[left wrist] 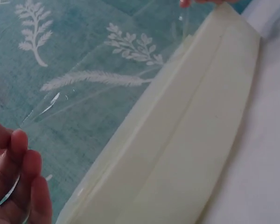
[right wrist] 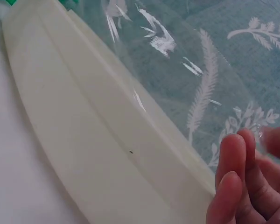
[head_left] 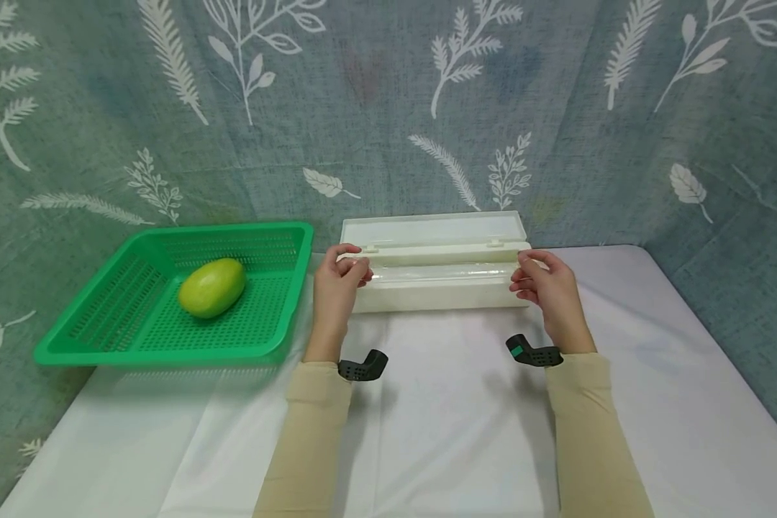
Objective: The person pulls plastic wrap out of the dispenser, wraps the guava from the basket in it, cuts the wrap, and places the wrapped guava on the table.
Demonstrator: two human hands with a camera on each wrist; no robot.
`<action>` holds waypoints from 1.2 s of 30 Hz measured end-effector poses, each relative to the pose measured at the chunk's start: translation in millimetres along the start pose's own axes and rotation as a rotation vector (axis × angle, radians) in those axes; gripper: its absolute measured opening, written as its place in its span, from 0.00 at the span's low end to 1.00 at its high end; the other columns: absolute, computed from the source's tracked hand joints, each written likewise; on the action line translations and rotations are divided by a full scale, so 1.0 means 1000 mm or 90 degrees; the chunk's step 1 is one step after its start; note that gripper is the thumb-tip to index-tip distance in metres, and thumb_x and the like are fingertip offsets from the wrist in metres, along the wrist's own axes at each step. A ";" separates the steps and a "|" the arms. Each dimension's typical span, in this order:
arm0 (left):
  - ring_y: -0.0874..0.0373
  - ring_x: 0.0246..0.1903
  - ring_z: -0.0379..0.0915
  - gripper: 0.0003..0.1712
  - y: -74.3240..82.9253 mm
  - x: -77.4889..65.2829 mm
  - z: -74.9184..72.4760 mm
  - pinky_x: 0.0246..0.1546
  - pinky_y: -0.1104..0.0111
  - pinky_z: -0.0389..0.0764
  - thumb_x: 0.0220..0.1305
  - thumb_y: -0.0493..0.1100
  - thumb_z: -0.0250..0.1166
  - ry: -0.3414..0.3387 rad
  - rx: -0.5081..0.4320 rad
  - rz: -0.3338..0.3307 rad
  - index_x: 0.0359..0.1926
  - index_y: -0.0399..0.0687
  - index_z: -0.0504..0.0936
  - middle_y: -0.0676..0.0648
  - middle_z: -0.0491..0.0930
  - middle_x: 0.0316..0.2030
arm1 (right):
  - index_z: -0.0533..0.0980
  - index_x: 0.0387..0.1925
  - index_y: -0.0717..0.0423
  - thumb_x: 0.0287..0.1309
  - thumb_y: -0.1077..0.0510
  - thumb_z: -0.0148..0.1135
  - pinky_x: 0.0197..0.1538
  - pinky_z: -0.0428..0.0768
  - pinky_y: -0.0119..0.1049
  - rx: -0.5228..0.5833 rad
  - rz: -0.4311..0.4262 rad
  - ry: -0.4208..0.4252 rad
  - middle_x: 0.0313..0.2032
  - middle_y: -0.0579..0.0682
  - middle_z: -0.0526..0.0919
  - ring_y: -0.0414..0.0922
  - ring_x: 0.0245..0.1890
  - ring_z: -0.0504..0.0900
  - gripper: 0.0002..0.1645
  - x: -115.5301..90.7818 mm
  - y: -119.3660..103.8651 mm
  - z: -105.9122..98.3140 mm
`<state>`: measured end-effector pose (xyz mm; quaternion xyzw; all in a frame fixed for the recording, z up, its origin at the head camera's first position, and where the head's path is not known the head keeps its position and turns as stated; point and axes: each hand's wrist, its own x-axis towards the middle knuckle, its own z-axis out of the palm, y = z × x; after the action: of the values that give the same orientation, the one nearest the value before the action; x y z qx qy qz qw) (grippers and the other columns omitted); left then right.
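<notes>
Nearest, the left hand (head_left: 339,284) and right hand (head_left: 552,291) pinch clear film (right wrist: 158,44) — stretched between them over a long white box (head_left: 440,298); beside it, left, a green basket (head_left: 168,356) holds a yellow-green mango (head_left: 212,288); farther, the box's raised lid (head_left: 427,229); then leaf-patterned fabric (head_left: 375,129).

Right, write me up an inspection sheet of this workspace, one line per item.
Surface: white cloth, lightly creased.
Job's things: cream box, lid open at the back; clear film stretches up from it toward both hands.
Clutter: green basket left of the box, with one yellow-green fruit inside.
Hands: left hand and right hand each pinch the film.
Cables: nothing seen.
Surroundings: blue-green fabric with white leaf patterns behind.
</notes>
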<state>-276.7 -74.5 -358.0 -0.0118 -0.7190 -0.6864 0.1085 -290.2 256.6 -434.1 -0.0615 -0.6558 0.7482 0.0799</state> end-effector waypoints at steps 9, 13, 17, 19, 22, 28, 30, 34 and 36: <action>0.57 0.21 0.68 0.13 -0.001 -0.001 -0.006 0.29 0.69 0.77 0.57 0.34 0.50 -0.123 -0.044 -0.120 0.41 0.42 0.77 0.46 0.70 0.19 | 0.72 0.49 0.58 0.58 0.48 0.55 0.29 0.76 0.29 -0.022 0.070 -0.054 0.28 0.51 0.74 0.41 0.24 0.73 0.22 -0.042 -0.050 0.022; 0.57 0.20 0.62 0.14 -0.003 -0.002 -0.010 0.25 0.69 0.71 0.56 0.34 0.47 -0.183 -0.015 -0.150 0.41 0.40 0.76 0.47 0.65 0.17 | 0.70 0.52 0.59 0.58 0.45 0.53 0.30 0.76 0.30 -0.057 0.106 -0.099 0.27 0.49 0.75 0.40 0.23 0.74 0.27 -0.046 -0.056 0.026; 0.56 0.19 0.62 0.16 -0.003 -0.002 -0.013 0.24 0.69 0.68 0.56 0.34 0.46 -0.214 0.033 -0.149 0.44 0.39 0.76 0.47 0.66 0.17 | 0.69 0.53 0.62 0.61 0.48 0.51 0.34 0.78 0.35 -0.101 0.103 -0.129 0.32 0.53 0.79 0.43 0.26 0.78 0.26 -0.045 -0.052 0.028; 0.56 0.20 0.63 0.17 -0.003 -0.002 -0.015 0.25 0.68 0.69 0.56 0.34 0.46 -0.221 0.055 -0.144 0.44 0.39 0.76 0.46 0.68 0.19 | 0.70 0.52 0.63 0.62 0.51 0.49 0.37 0.77 0.38 -0.116 0.093 -0.128 0.34 0.54 0.80 0.44 0.28 0.79 0.23 -0.045 -0.051 0.029; 0.57 0.20 0.62 0.18 -0.003 -0.002 -0.016 0.25 0.69 0.67 0.55 0.34 0.45 -0.227 0.085 -0.135 0.44 0.39 0.77 0.47 0.67 0.18 | 0.72 0.50 0.63 0.63 0.54 0.47 0.38 0.77 0.40 -0.119 0.071 -0.116 0.36 0.55 0.80 0.46 0.29 0.78 0.20 -0.046 -0.051 0.029; 0.57 0.19 0.55 0.18 -0.002 -0.003 -0.017 0.23 0.70 0.60 0.54 0.35 0.42 -0.234 0.089 -0.128 0.41 0.37 0.76 0.49 0.58 0.16 | 0.72 0.48 0.65 0.64 0.56 0.44 0.34 0.76 0.35 -0.064 0.037 -0.083 0.36 0.56 0.80 0.45 0.29 0.78 0.19 -0.047 -0.053 0.027; 0.57 0.19 0.56 0.17 0.001 -0.005 -0.017 0.24 0.70 0.61 0.55 0.35 0.42 -0.227 0.083 -0.119 0.39 0.37 0.76 0.48 0.59 0.15 | 0.72 0.47 0.66 0.64 0.58 0.43 0.32 0.76 0.33 -0.044 0.030 -0.076 0.35 0.56 0.80 0.45 0.28 0.78 0.18 -0.047 -0.055 0.026; 0.56 0.21 0.60 0.15 0.002 -0.004 -0.017 0.26 0.67 0.67 0.57 0.35 0.44 -0.199 0.071 -0.091 0.36 0.37 0.77 0.47 0.64 0.17 | 0.73 0.45 0.66 0.63 0.60 0.42 0.29 0.75 0.30 -0.007 0.019 -0.064 0.33 0.54 0.80 0.43 0.26 0.78 0.17 -0.047 -0.057 0.026; 0.54 0.21 0.63 0.15 -0.003 -0.003 -0.017 0.28 0.65 0.69 0.58 0.36 0.44 -0.188 0.054 -0.073 0.37 0.36 0.77 0.45 0.67 0.18 | 0.72 0.46 0.68 0.63 0.60 0.42 0.29 0.75 0.29 0.007 0.014 -0.061 0.33 0.54 0.80 0.43 0.26 0.78 0.18 -0.047 -0.058 0.026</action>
<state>-272.2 -91.0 -360.6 -0.0665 -0.7549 -0.6514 -0.0374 -246.8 229.2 -374.2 -0.0326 -0.6542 0.7545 0.0404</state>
